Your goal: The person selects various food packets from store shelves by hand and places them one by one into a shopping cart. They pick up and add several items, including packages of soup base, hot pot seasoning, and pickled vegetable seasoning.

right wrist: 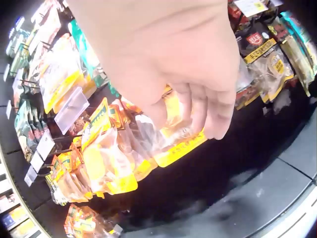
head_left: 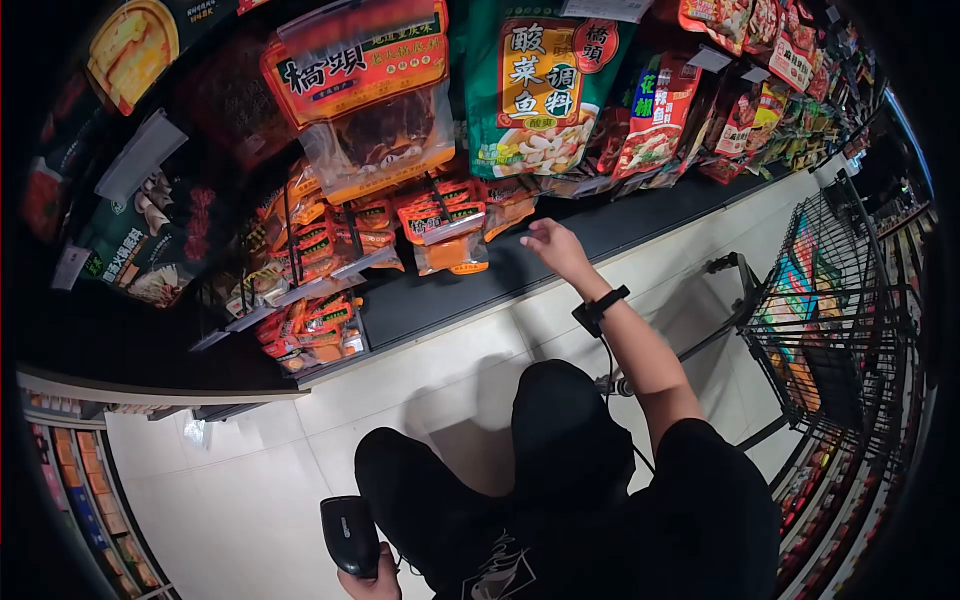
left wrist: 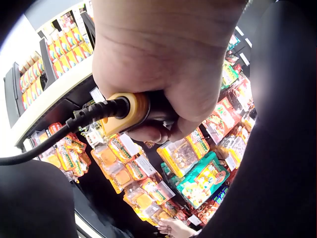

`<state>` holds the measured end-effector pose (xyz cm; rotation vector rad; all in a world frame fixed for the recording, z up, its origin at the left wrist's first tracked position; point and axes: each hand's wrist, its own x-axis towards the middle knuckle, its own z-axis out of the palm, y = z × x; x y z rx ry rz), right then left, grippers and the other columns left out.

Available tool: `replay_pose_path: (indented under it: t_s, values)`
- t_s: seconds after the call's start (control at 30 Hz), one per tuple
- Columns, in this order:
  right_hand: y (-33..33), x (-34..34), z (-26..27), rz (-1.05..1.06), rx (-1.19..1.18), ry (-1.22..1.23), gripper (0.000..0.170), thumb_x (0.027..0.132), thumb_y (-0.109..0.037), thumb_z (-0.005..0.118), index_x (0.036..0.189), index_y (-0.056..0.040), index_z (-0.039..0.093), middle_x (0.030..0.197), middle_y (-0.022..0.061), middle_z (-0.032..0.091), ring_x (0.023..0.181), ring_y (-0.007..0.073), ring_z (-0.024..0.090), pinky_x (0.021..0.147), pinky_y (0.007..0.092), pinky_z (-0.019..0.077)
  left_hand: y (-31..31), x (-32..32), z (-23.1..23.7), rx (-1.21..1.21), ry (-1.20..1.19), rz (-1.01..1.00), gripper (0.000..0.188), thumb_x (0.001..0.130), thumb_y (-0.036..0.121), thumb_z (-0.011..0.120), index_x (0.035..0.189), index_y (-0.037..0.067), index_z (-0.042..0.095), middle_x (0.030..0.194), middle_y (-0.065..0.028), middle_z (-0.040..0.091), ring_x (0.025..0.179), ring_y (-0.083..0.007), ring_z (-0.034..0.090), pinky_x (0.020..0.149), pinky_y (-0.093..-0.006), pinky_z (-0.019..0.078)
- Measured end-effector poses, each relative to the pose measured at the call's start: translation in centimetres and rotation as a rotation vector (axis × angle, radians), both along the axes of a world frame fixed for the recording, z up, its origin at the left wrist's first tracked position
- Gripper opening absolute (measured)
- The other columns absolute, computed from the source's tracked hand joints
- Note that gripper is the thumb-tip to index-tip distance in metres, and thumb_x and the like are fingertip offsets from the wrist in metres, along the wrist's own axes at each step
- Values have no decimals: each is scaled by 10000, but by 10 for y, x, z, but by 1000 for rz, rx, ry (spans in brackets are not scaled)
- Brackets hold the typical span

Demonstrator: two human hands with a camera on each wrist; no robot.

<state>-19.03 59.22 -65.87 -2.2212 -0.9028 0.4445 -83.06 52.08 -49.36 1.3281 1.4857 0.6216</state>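
Observation:
My left hand (head_left: 372, 580) grips a black handheld barcode scanner (head_left: 349, 535) beside the left knee. In the left wrist view the scanner's yellow-ringed end (left wrist: 130, 111) shows with a black cable leading off it. The right hand (head_left: 562, 252) is low at the shelf, its fingers loosely bent, just beside a hanging orange-and-clear seasoning packet (head_left: 510, 207). Seen from the right wrist, the fingers (right wrist: 198, 106) overlap a clear packet with a yellow lower edge (right wrist: 181, 151). More such packets (head_left: 450, 235) hang to the left of that hand.
Larger bags hang above, among them an orange one (head_left: 370, 110) and a green one (head_left: 540, 90). A dark shelf base (head_left: 430, 290) runs below the hooks. To the right stands a black wire shopping cart (head_left: 830, 310) holding colourful bags. Price tags (head_left: 365, 265) stick out in front.

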Motion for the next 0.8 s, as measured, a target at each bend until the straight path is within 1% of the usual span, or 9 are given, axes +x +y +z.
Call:
replay_pose_path:
  t_s: [0.1,0.13,0.23,0.37,0.4,0.5,0.6,0.7,0.8]
  values:
    - [28,-31,11,145,119,147,670,913,-391,845,1384,28,618,1254,209,737,1108,349,738,962,426,576,-4,-4,-4,-10,5,-2,265,980,-21,732,1234,-72,680,911,-63,713,748,-107,654,638,-257,518]
    - [36,-41,9,189,170,85,725,895,-388,868,1414,32,587,1279,198,726,1161,342,722,995,424,566,-6,-3,-5,1,-6,8,270,979,-21,733,1238,-74,679,913,-65,714,749,-108,656,640,-258,520]
    - [58,-68,10,178,181,117,759,874,-379,889,1423,39,573,1274,212,724,1190,343,714,1017,424,558,-8,0,-4,23,-25,19,283,975,-22,735,1246,-77,676,920,-70,718,755,-113,662,645,-261,528]
    - [87,-80,-39,121,345,406,924,841,-419,922,1470,71,455,1267,223,708,1183,310,713,1024,415,555,-8,4,8,15,-5,3,296,974,-24,734,1259,-74,673,937,-78,727,768,-119,673,652,-262,536]
    - [90,-84,-37,95,328,407,978,829,-428,935,1482,75,409,1222,196,710,1149,285,711,1027,407,553,-9,4,10,9,1,-2,300,973,-24,734,1263,-72,672,942,-81,730,772,-121,676,654,-261,538]
    - [98,-95,-34,30,334,321,957,821,-421,942,1470,66,433,1200,177,705,1125,274,705,1028,406,551,-12,6,9,-7,-89,48,288,976,-17,735,1254,-69,681,941,-84,735,785,-123,688,659,-260,543]
    - [108,-87,-56,77,481,467,973,812,-416,949,1482,60,429,1238,168,694,1148,272,696,1035,410,547,-15,1,2,22,-107,50,270,978,-5,739,1236,-68,691,930,-81,738,789,-124,695,664,-260,550]
    - [106,-88,-59,82,368,474,899,822,-340,955,1457,45,449,1257,147,687,1122,246,699,998,385,567,-15,0,1,37,-57,4,250,981,4,744,1218,-63,700,905,-69,735,756,-113,682,643,-258,538]
    - [89,-115,-14,104,570,623,800,835,-246,950,1418,24,474,1250,124,690,1088,196,704,941,345,588,-15,-10,-24,144,-46,41,280,929,17,744,1172,-8,609,728,-48,647,538,-115,602,505,-267,489]
